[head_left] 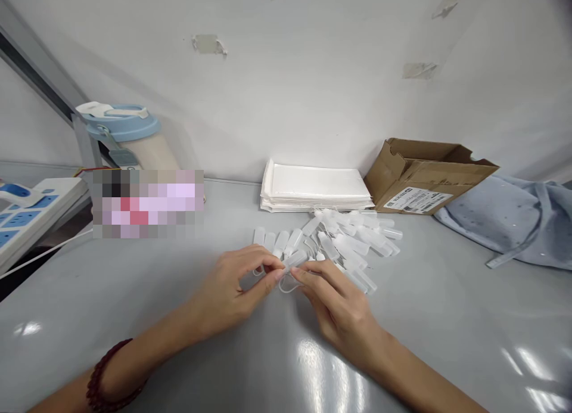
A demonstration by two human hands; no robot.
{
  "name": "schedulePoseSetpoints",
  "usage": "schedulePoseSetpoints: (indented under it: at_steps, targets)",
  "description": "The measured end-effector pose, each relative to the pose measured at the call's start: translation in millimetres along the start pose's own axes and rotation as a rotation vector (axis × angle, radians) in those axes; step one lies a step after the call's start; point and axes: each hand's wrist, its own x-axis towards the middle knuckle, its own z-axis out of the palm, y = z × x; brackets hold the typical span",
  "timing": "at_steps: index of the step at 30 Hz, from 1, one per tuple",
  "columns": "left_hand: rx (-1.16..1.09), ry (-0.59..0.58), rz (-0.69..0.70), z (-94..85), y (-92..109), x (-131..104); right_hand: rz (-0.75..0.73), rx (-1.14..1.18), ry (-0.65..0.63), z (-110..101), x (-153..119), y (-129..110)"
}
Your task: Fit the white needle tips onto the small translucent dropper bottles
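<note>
- Presently, in the head view, pinching a small translucent bottle (295, 258) near its lower end with thumb and fingertips of the left hand (226, 285), in front of the stack of white envelopes (317, 183), toward its left side.
- Meeting it from the right with thumb and curled fingers of the right hand (344, 300), tips close to those of the left; cannot tell how firmly, with the contact partly hidden.
- Curving out just below the fingertips, in front of the stack: a thin white loop (286, 291).
- Lined up before the stack's left corner, just beyond the left hand: a short row of similar bottles (281, 242).
- Spread before the stack's right half, crowding the space just past the right hand: a jumbled heap of bottles (353, 244), far edge close to the stack's front edge.
- Just right of the stack: an open brown carton (429, 177); farther right, blue-grey fabric (513, 222) with a strap trailing over the tabletop (241, 365).
- Well left of the stack: a pixelated object (152, 204), with a blue-lidded tumbler (134, 133) behind and a white power strip (36, 216) farther out.
- Directly behind the stack: a pale wall (286, 91), limiting reach along the tabletop's back edge.
- Widest in front of the stack, nearer than both hands: open grey surface, with ample room for sliding either forearm.
</note>
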Motion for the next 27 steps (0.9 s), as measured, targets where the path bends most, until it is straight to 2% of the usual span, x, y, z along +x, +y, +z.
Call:
schedulePoseSetpoints:
  at_steps: [10,16,20,27]
  targets:
    - [0.011,-0.001,0.157,9.8,-7.1,-4.2,-0.024,0.012,-0.003,2.6,0.9,-0.8]
    - [0.001,-0.014,0.204,13.1,-8.5,-5.9,-0.037,0.022,0.004,1.6,0.1,-2.5]
    - [-0.008,-0.022,0.185,12.8,-7.9,-6.0,-0.022,0.042,-0.009,1.2,-1.6,-2.4]
    - [0.049,-0.124,0.092,-3.8,-0.6,-3.3,0.023,0.042,0.024,-2.8,2.9,2.5]
